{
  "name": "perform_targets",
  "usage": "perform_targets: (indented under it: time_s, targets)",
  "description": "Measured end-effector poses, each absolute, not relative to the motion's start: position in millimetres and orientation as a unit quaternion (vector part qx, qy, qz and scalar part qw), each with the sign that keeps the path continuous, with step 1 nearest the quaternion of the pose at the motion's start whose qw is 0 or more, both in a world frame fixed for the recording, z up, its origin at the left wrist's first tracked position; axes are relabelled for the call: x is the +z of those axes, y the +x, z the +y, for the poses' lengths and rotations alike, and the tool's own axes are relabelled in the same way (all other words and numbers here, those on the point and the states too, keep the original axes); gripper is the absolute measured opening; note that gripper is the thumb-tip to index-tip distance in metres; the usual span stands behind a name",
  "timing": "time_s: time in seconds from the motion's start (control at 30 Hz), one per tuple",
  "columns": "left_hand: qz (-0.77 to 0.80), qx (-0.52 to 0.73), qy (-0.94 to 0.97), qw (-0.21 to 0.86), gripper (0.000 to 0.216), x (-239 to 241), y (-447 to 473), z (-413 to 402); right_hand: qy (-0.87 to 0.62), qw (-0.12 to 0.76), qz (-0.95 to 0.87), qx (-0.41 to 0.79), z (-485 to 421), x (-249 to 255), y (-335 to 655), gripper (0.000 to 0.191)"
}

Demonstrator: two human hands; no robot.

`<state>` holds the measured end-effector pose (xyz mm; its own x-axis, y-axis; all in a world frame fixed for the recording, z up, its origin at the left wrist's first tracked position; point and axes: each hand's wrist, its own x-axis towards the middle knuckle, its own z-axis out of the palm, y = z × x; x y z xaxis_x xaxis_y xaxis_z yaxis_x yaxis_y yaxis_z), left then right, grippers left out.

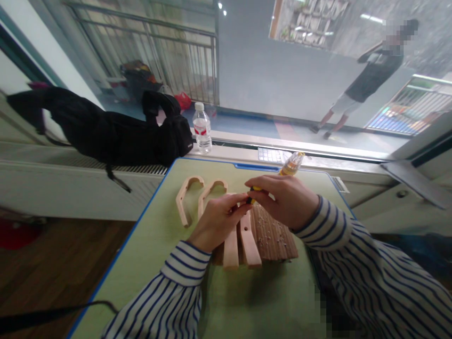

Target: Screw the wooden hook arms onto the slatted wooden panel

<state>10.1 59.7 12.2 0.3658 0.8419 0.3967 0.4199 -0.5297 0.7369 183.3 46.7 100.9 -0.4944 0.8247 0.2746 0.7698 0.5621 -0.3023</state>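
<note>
Our right hand (287,197) arches palm-down, pinching a yellow-and-black tool (257,189) over wooden pieces (250,246) on a brown board (277,235). Our left hand (219,217) slants opposite, fingers bunched beside the tool's hidden tip; we cannot tell what they grip.

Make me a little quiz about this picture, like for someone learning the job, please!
1. True or false: in the picture, the bottle with the white cap is to the right of the black bag.
2. What do the curved pieces on the table look made of? A) wood B) glass C) cloth
3. Which two colours show on the small object at the right hand?

Key: 1. True. 2. A. 3. Yellow and black.
</note>
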Motion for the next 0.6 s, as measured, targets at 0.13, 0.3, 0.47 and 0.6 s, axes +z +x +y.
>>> perform_targets:
  time_s: [0.13,0.3,0.47,0.6]
  targets:
    - [0.395,0.389,0.785,0.279,0.024,12.9,9.5,60.6,-0.465,0.195,-0.861,0.064,49.3,99.3,184.2,0.029]
    - [0.383,0.386,0.784,0.301,0.024,15.0,10.3,59.2,-0.473,0.186,-0.859,0.059,49.9,99.3,185.9,0.029]
    - [0.391,0.383,0.791,0.274,0.024,16.6,11.7,57.4,-0.476,0.185,-0.858,0.061,49.1,98.4,185.7,0.029]
    - [0.393,0.387,0.795,0.252,0.021,16.5,13.4,58.0,-0.473,0.198,-0.856,0.062,46.9,96.4,186.3,0.032]
